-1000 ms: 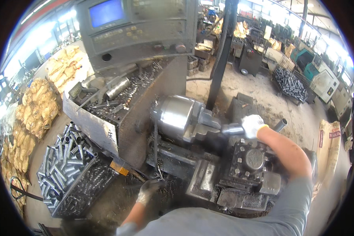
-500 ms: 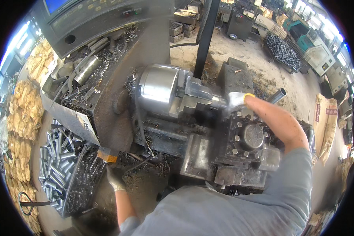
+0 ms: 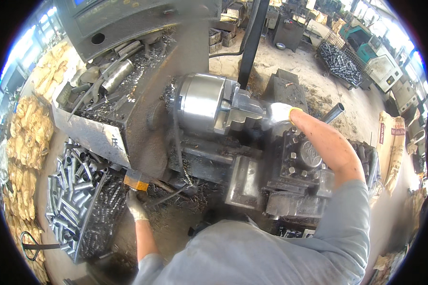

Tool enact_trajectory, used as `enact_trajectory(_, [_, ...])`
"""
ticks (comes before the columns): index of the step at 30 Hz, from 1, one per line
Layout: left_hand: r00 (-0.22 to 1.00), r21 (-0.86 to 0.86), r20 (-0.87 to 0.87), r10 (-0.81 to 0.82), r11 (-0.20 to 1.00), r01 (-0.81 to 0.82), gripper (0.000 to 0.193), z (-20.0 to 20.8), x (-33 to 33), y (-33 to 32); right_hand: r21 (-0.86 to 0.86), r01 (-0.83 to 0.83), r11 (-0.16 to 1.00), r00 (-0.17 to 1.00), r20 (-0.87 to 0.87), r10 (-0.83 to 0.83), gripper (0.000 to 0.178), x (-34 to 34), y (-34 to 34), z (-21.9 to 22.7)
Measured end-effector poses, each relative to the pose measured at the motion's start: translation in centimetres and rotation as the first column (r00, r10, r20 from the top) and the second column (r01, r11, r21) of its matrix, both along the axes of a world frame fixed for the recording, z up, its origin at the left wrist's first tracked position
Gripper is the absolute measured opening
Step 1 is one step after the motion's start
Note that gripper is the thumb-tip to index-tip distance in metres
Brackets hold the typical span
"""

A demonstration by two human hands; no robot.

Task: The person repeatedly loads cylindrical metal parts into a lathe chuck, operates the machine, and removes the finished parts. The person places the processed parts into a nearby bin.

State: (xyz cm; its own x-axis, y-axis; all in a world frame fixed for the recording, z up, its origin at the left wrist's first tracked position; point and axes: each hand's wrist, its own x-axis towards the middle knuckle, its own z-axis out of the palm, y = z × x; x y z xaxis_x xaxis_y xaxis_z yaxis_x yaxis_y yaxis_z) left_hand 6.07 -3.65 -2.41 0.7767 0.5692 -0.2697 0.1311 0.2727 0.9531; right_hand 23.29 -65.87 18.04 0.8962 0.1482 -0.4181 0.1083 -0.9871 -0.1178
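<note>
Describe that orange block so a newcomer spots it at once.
Start at the big pile of metal tubes, lower left. To its right is the gloved left hand; the orange block shows just above that hand. Its bright orange face stands out from the dark machine around it.

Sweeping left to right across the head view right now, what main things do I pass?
Brown bundles → heap of metal tubes → left hand → shiny chuck → right hand → angled metal tube → brown paper sack.
</note>
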Motion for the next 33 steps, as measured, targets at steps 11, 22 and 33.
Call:
enact_trajectory(11, [0.908,0.923,0.320,-0.272,0.307,-0.233,0.038,10.0,-1.5,-2.0,0.565,0.007,0.825,0.499,0.713,-0.493,0.026,-23.4,6.6,9.0])
enact_trajectory(22, [0.698,0.962,0.192,-0.690,-0.008,-0.274,0.049,32.8,19.8,-21.5,0.820,0.208,0.533,0.824,0.147,-0.547,0.027,-34.4,14.9,0.2])
enact_trajectory(33, [0.944,0.968,-0.156,-0.292,-0.235,0.087,0.089,36.5,32.3,-26.7,0.775,0.407,0.484,0.811,-0.063,-0.582,0.036,-38.6,10.9,-6.7])
